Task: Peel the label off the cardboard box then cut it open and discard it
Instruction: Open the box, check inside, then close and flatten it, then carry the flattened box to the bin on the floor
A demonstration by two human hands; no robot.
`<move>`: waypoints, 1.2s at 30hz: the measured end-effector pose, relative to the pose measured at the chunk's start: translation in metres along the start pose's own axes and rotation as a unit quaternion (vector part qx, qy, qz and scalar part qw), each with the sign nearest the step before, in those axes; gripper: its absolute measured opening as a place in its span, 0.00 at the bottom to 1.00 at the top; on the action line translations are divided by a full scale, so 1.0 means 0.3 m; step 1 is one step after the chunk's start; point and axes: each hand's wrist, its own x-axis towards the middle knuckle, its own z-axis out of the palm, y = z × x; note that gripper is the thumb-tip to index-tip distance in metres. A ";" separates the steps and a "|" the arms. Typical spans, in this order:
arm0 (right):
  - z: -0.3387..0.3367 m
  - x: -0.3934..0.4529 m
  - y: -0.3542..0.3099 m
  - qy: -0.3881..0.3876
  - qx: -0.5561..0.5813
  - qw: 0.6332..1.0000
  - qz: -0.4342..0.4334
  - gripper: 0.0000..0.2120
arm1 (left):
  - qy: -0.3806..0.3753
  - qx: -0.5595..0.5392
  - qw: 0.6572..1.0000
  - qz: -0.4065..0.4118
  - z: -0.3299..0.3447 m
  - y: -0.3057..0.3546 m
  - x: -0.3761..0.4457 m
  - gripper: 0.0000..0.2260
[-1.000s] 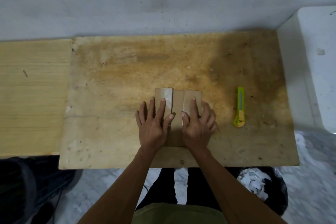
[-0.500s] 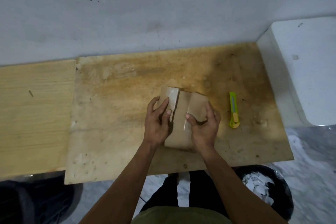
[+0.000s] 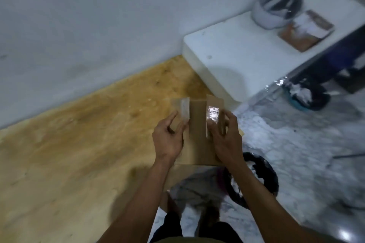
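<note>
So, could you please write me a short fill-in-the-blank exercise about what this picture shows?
1. The flattened brown cardboard box is held by ____ hands.
2. The left hand grips the box's ____ edge.
3. The round black bin with white scraps stands on the ____, below the right hand.
4. The shiny clear tape sits on the flap nearest the ____ hand.

Missing words: both; left; floor; right

We see both forearms bare to the elbow, no sleeves, watches or rings showing on the left hand [image 3: 167,140] or the right hand [image 3: 227,140]. At six o'clock an olive-green garment edge [image 3: 189,240] crosses the frame bottom, with dark trousers [image 3: 169,225] just above it.
</note>
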 end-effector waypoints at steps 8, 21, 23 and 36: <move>-0.405 -0.192 0.239 0.107 0.045 0.992 0.054 0.21 | -0.138 0.032 0.989 0.039 0.397 0.116 -0.235 0.22; -0.866 -0.429 0.847 0.184 0.012 0.952 0.246 0.34 | -0.291 0.258 0.918 0.081 0.937 -0.049 -0.819 0.25; -0.863 -0.442 0.920 0.186 0.007 0.948 0.257 0.36 | -0.303 0.291 0.903 0.085 0.990 -0.109 -0.851 0.24; -0.756 -0.226 1.351 0.153 -0.042 0.937 0.311 0.18 | -0.329 0.372 0.866 0.061 1.280 -0.540 -0.700 0.17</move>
